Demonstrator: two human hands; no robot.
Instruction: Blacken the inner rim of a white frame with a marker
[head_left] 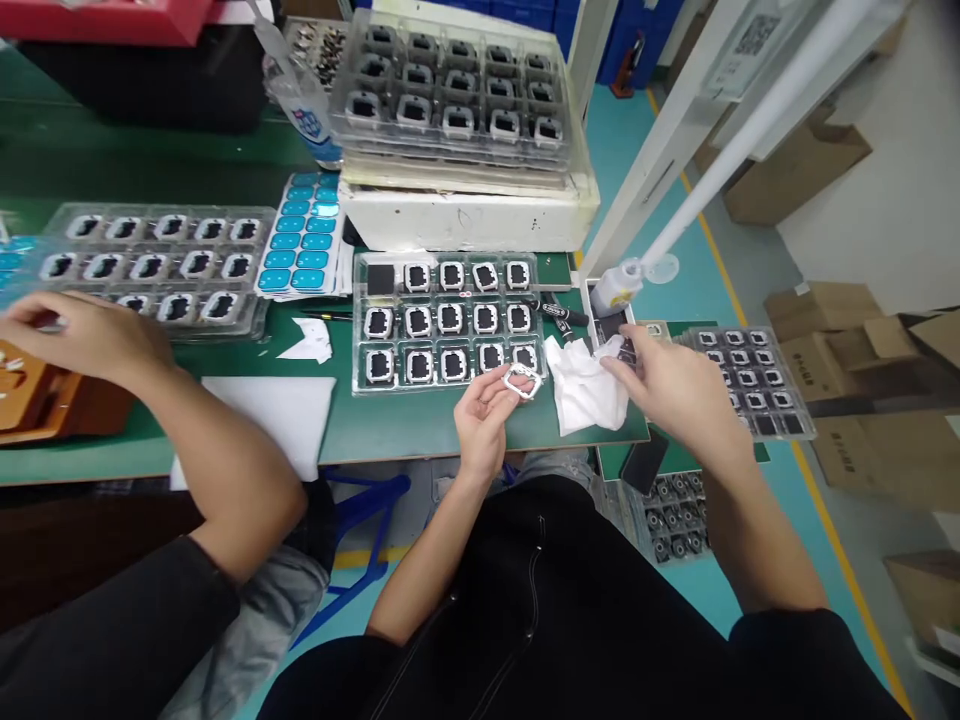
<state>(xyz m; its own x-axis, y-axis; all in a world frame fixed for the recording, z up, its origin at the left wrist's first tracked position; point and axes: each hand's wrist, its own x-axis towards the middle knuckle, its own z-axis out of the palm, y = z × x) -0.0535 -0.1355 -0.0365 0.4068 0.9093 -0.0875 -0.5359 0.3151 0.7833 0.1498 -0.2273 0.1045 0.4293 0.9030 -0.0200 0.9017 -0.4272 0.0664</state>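
My left hand [484, 420] pinches a small white frame [523, 381] at the near right corner of a clear tray [360, 340]. Dark-centred white frames fill most of that tray's pockets; a plain dark square [380, 280] lies in its far left one. My right hand [679, 390] has thumb and fingers closed on a piece of white tissue beside the small white box [589, 300]. A crumpled white cloth [589, 392] lies just left of it, between my two hands.
A co-worker's hand [90, 335] is at the left, over an orange-brown fixture [67, 405] and near another tray [259, 235]. Blue sticker sheets [300, 240], stacked trays on a white box [465, 220], a bottle [619, 285] and black pens [559, 315] surround the middle tray.
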